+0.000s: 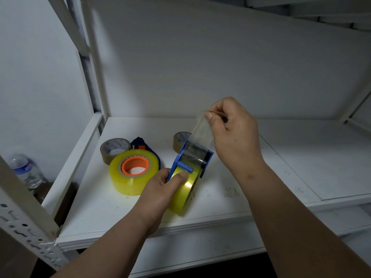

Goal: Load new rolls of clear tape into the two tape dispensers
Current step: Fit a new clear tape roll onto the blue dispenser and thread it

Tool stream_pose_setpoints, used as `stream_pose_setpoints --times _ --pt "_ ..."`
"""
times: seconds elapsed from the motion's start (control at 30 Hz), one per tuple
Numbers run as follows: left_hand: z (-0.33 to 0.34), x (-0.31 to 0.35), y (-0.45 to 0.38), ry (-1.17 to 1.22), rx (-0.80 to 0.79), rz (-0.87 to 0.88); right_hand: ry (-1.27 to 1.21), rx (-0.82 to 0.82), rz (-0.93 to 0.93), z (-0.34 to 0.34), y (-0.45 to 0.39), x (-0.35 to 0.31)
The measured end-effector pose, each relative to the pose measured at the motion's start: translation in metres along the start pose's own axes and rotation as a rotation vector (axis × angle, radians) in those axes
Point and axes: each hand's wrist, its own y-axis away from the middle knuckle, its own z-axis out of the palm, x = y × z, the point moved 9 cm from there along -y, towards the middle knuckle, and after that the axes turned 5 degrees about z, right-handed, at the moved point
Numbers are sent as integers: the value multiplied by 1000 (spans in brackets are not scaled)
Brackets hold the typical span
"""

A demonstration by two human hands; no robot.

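Note:
A blue tape dispenser (197, 157) with a yellowish clear tape roll (185, 192) in it is held above the white shelf (261, 177). My left hand (160, 189) grips the roll and dispenser from the left. My right hand (233, 129) pinches the free end of the clear tape strip (201, 130), which is drawn up and away from the dispenser's front. A second clear tape roll (128, 179) with an orange core lies flat on the shelf to the left. Behind it lies the second blue dispenser (141, 144), partly hidden.
Two empty brown cardboard cores (114, 149) (180, 140) lie on the shelf behind. White shelf uprights (94, 63) stand at the left, and a perforated metal post (24, 213) is near the front left. A plastic water bottle (26, 171) sits low at the far left.

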Motion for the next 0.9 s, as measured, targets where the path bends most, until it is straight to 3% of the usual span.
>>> stream_pose_setpoints --times 0.2,0.5,0.9 --pt "0 -13 2 127 -51 -41 -43 -72 80 4 -7 13" --pt "-5 -16 6 165 -157 -76 -308 -115 420 16 -4 62" --pt "-3 -13 12 251 -213 -87 -404 -236 627 41 19 92"
